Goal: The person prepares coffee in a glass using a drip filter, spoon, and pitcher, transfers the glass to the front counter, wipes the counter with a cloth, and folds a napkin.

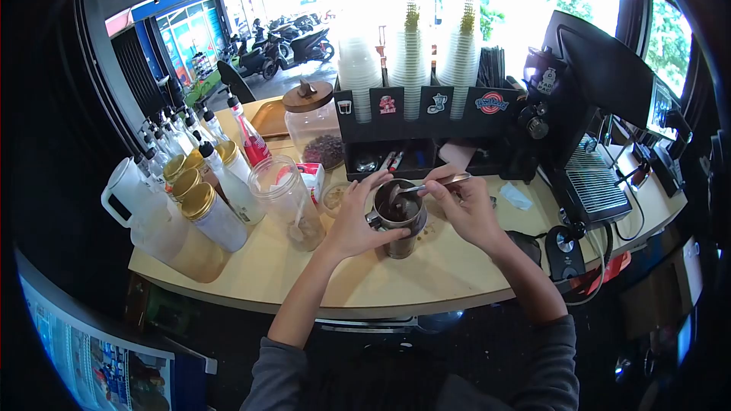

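Observation:
A metal jug [401, 246] stands near the middle of the wooden counter, with dark brown contents inside. My left hand [356, 217] is curved around its left side, fingers behind the rim and thumb across the front. In my right hand [466, 209] is a metal spoon [411, 189], pinched by its handle, its bowl end down inside the jug. Left of my left hand stands an open clear jar [283, 209] with some brown powder low inside. A small round container [333, 196] is partly hidden behind my left hand.
Gold-lidded jars [201, 202], a plastic pitcher [152, 221] and pump bottles crowd the left side. A black organizer [426, 118] with stacked cups [410, 68] rises behind the jug. An espresso machine [590, 183] stands on the right, beside a black scale-like device [563, 251].

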{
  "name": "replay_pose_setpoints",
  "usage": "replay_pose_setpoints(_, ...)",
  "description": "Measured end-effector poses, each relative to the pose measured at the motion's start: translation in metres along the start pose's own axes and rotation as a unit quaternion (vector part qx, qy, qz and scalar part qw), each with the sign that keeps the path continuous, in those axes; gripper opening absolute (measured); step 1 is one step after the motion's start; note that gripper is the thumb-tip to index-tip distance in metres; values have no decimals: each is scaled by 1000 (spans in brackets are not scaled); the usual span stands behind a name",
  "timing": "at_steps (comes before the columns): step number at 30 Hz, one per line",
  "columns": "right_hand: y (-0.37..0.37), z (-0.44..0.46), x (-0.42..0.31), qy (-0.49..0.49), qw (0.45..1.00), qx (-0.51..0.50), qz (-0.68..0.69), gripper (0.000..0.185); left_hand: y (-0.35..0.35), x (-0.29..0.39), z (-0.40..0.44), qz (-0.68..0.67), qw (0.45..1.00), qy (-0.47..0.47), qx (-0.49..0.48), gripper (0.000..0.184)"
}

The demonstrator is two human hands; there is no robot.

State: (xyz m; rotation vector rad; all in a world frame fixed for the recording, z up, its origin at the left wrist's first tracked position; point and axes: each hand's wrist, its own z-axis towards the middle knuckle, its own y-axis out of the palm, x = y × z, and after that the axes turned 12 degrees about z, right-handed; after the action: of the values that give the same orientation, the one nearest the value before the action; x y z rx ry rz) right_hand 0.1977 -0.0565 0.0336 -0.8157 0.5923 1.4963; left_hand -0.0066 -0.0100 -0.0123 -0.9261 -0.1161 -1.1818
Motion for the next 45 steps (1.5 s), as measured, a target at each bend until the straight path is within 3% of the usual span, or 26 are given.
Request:
replay_pose_setpoints(4,1,3,-4,3,999,-12,-40,13,-14,20,6,-4,999,28,39,76)
replay_pose_setpoints(6,4,5,-13,32,994,-44,-94,10,-17,26,11,122,990,70,14,51)
replay_pose_setpoints(7,6,5,-16,32,994,-42,-98,10,-17,29,13,118,990,72,14,51)
replay_pose_setpoints(9,9,7,-21,9,990,-59,-127,8,-16,34,17,199,972,125,-3,29)
replay_pose_setpoints(10,7,7,-20,-23,987,-71,-139,13,-15,36,19,204,969,142,12,19)
replay_pose_setpoints(14,-11,5,-35,-7,995,-35,-98,28,-10,34,24,254,949,169,77,10)
replay_pose_setpoints(18,-62,-7,2,33,994,41,-100,29,-14,31,26,244,954,137,110,9)
replay_pose_setpoints(20,-88,-20,24,82,961,94,-247,26,-18,33,26,235,955,131,129,9)
replay_pose_setpoints(23,-134,-54,97,98,931,120,-330,27,-22,33,23,223,958,108,145,10)
replay_pose_setpoints(27,-145,-82,145,195,947,105,-232,26,-24,30,19,184,967,52,168,10)
replay_pose_setpoints(29,-134,-88,150,230,954,157,-115,23,-25,25,18,178,965,50,188,11)
replay_pose_setpoints(33,-118,-90,158,144,973,179,-2,24,-28,23,14,175,964,35,198,11)
replay_pose_setpoints(37,-113,-74,149,121,972,202,7,23,-30,26,12,150,969,10,199,9)
replay_pose_setpoints(41,-106,-44,104,118,977,178,-17,20,-30,23,9,127,972,-9,198,10)
replay_pose_setpoints(43,-102,-26,84,45,990,125,40,19,-30,22,8,118,972,-17,204,10)
replay_pose_setpoints(45,-98,-10,69,35,993,106,28,19,-31,23,7,111,973,-24,200,9)
